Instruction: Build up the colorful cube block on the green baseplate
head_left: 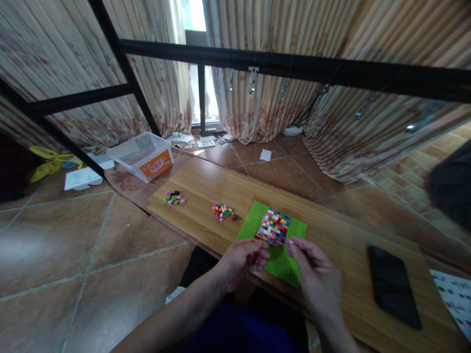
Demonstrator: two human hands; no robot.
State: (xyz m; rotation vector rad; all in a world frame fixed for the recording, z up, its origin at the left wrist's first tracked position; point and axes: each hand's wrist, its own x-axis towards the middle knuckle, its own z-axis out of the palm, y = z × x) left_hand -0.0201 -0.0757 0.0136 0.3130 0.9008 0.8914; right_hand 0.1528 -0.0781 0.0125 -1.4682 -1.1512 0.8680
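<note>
A block of multicoloured small toy bricks (274, 225) stands on the green baseplate (253, 215) on the wooden table. My left hand (243, 262) is at the near left edge of the baseplate, its fingers curled around a few small toy bricks (252, 256); red shows between the fingers, and the rest is hidden in the palm. Between thumb and forefinger, my right hand (318, 272) pinches a tiny pink toy brick (292, 242), just right of the block's near corner.
Left of the baseplate lie a mixed pile of loose bricks (223, 212) and a pile of pink, green and black ones (174, 198). A black phone (393, 284) rests at the right, near a printed sheet (454, 299). A clear plastic bin (142, 157) stands beyond the table's left end.
</note>
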